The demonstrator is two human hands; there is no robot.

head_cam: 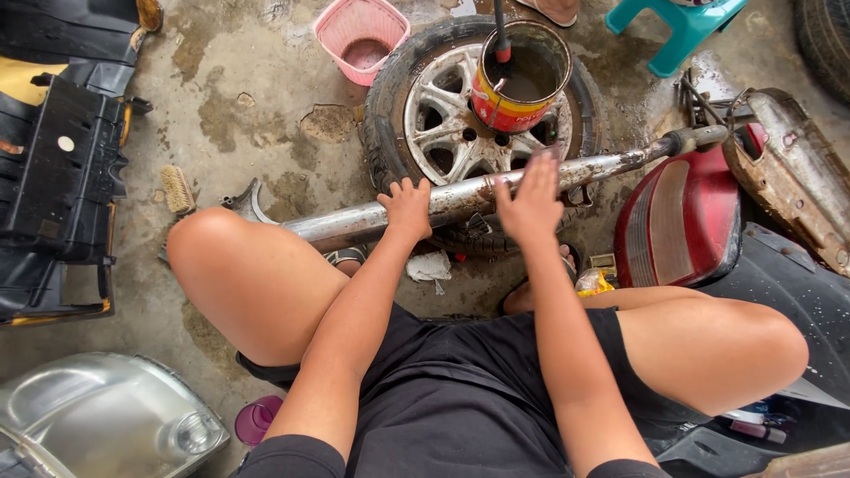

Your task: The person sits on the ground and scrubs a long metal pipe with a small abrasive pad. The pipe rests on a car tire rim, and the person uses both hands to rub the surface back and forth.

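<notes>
Pipe (460,196) lies across the wheel (443,115); left hand (407,208) clenched on it, right hand (533,202) pressing with fingers spread, seemingly mid-scrub. Next stroke needs a steady hold.

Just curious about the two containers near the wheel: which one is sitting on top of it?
The red and yellow metal can, holding murky liquid, sits on the wheel; the pink plastic basket stands on the floor.

Soft, even daylight fills the scene, bright without harsh shadows. Wet concrete floor (257,97) shows dull sheen; a silver fuel tank (97,412) carries mild glare. The right hand (531,199) is slightly motion-blurred at the fingertips. Wide-angle lens bends the edges; everything else stays sharp.
</notes>
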